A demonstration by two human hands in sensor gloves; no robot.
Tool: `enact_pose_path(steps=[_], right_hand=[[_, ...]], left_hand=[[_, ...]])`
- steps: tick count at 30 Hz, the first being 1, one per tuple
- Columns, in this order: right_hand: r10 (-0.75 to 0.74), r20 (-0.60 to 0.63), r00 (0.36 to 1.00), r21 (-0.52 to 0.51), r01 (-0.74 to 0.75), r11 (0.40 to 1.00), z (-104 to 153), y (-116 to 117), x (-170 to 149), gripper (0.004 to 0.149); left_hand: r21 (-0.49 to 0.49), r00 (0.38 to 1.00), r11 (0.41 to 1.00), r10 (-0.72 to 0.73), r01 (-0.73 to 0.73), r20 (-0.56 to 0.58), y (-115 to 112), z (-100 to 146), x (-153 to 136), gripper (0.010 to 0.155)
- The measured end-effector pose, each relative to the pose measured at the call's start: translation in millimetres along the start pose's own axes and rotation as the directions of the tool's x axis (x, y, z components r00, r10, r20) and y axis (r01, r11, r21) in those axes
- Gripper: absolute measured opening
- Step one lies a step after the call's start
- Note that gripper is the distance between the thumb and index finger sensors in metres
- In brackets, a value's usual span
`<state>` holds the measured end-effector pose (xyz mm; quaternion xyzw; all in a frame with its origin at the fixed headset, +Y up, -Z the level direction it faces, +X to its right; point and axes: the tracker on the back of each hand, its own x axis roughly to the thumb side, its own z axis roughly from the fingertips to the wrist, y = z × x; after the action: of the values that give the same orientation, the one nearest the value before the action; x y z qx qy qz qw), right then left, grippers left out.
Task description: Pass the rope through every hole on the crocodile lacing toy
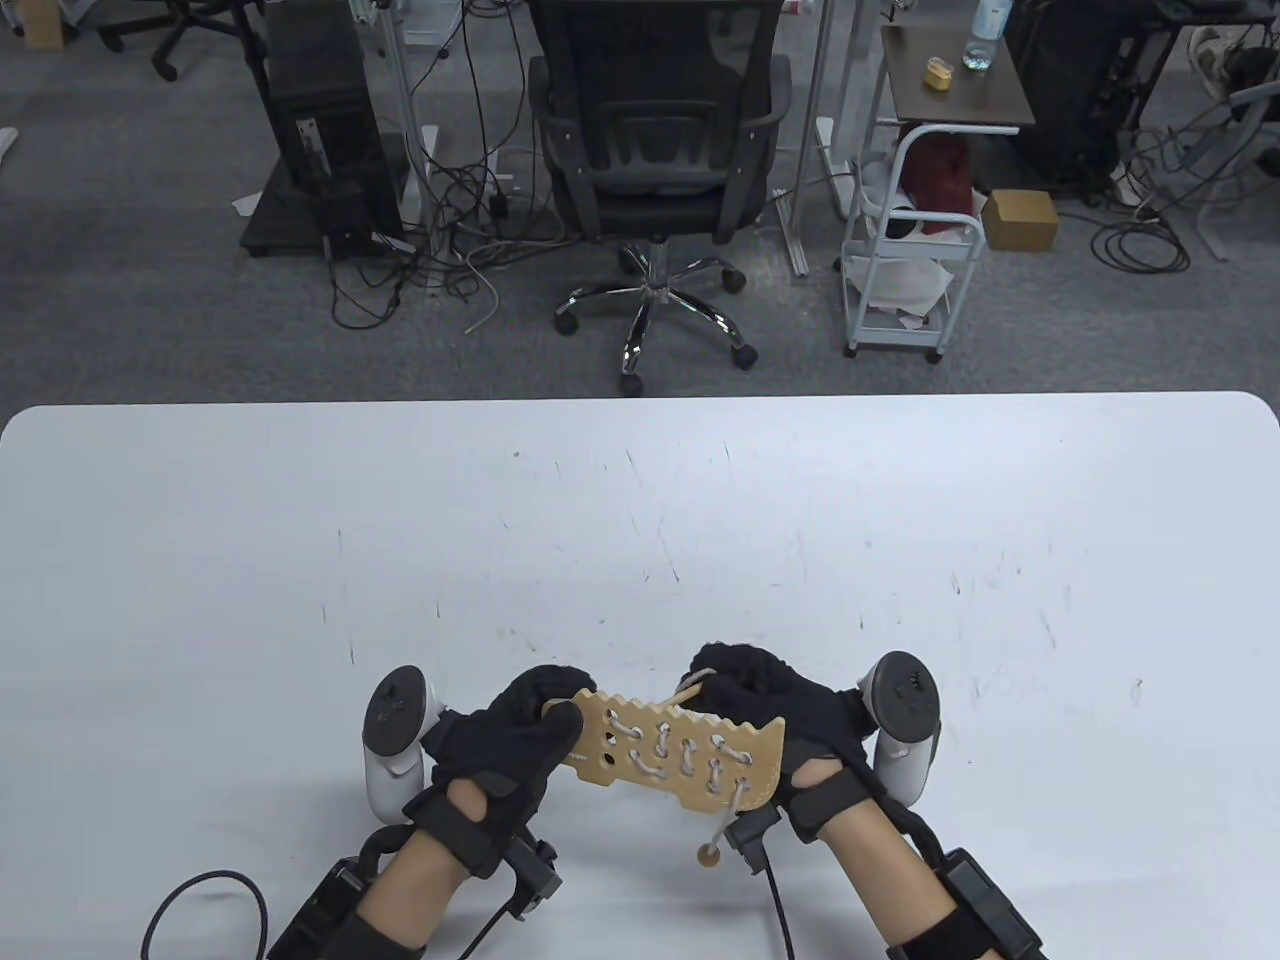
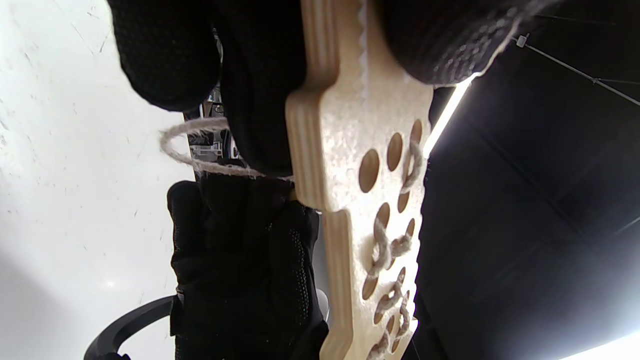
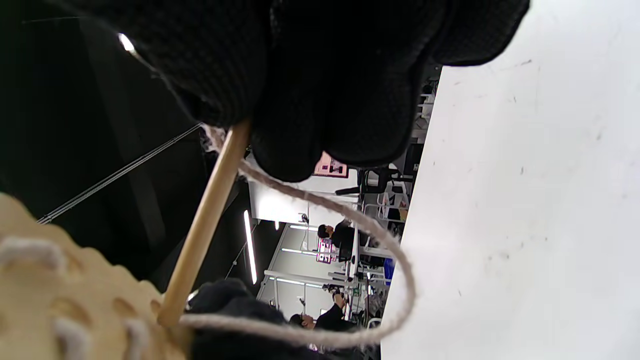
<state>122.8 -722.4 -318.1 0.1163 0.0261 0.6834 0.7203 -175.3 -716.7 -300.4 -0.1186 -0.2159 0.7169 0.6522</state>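
The wooden crocodile lacing board is held up above the white table, near its front edge. My left hand grips the board's left end, thumb on top. My right hand is behind the board's upper right edge and pinches a thin wooden needle tied to the pale rope. The needle's tip touches the board's toothed edge. Rope zigzags through most holes; a few holes near the left end are bare. A loose rope end with a small wooden disc hangs below the board.
A black cable loops on the table at the bottom left. Beyond the table's far edge stand an office chair, a white cart and tangled floor cables.
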Motion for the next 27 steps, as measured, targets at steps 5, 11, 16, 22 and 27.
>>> enact_pose_path(steps=[5, 11, 16, 22, 27], right_hand=[[-0.065, -0.016, 0.998, 0.057, 0.066, 0.996, 4, 13, 0, 0.039], [-0.068, -0.005, 0.998, 0.087, 0.068, 0.994, 7, 23, 1, 0.039], [-0.022, 0.032, 0.999, 0.086, 0.019, 0.996, 10, 28, 4, 0.037], [0.023, 0.056, 0.998, 0.078, -0.028, 0.997, 12, 30, 5, 0.036], [0.018, 0.060, 0.998, 0.096, -0.024, 0.995, 13, 33, 3, 0.037]], left_hand=[[-0.010, 0.999, 1.000, 0.015, -0.015, 0.030, -4, 1, 5, 0.052], [-0.013, 0.999, 1.000, 0.029, -0.028, 0.033, -5, 1, 4, 0.052], [0.004, 0.999, 0.999, 0.039, -0.039, 0.025, -2, 1, 1, 0.052], [0.020, 0.999, 0.999, 0.043, -0.043, 0.007, -2, 1, -2, 0.052], [0.051, 0.999, 0.998, 0.040, -0.040, -0.013, -2, 2, -3, 0.052]])
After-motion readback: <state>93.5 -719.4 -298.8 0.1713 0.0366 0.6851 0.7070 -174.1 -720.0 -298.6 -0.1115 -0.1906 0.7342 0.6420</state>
